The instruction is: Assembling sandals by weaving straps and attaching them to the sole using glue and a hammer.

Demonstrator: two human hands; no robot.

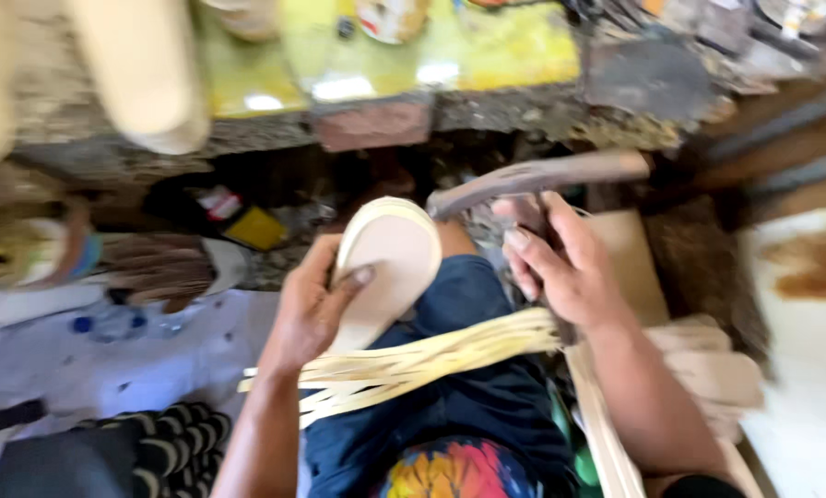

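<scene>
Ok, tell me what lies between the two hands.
In the head view, a bundle of pale yellow strips runs across the lap between the left hand, which holds a tan sole, and the right hand.

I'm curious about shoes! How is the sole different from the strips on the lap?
The sole is one wide, oval, pinkish piece; the strips are many thin, long, pale yellow ones. The left hand holds the sole up; the strips lie across the lap. Both look flat.

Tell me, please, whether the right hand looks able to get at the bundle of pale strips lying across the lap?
Probably yes: the right hand is right above the strips' near end, with nothing between them, though it already holds a wooden-handled tool.
</scene>
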